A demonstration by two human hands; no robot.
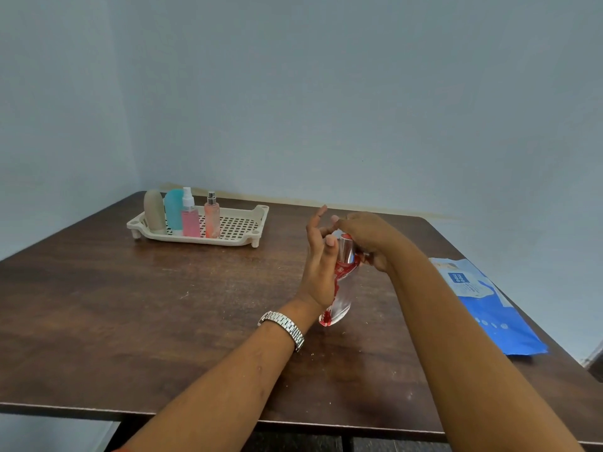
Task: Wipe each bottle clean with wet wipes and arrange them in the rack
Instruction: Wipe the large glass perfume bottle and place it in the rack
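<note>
The bottle [341, 298] is held in the air between both hands, right of the rack [248, 241] and nearer the person, tilted with its base low over the worktop [163, 305]. It looks like clear glass or hard plastic, a rounded, tapering body with red markings and a polished silver cap [346, 249]. I judge it stiff, fairly light, and slick, more so once damp. If it is glass, a drop on the hard wood could crack it.

The right hand [365, 234] has its fingers curled round the bottle's neck just under the cap, which is the narrowest and surest place to grip. The left hand [321, 272], with a metal watch [284, 327] at the wrist, lies flat along the body, its fingers [318, 220] straight and spread, bracing rather than gripping. No wipe can be made out in either hand.

For carrying, a hold round the waist of the body seems safer than the smooth cap, which may pull off.

In the rack's left end stand four bottles: a matte beige one [155, 212], a teal one [174, 208], a pink sprayer [190, 220] and a slim peach sprayer [212, 218]. The rack is cream plastic with a grid floor and short feet, and its right half is free. Far right of the rack, nearer the person, lies a soft blue pack [489, 308] of wipes, flat on the worktop.
</note>
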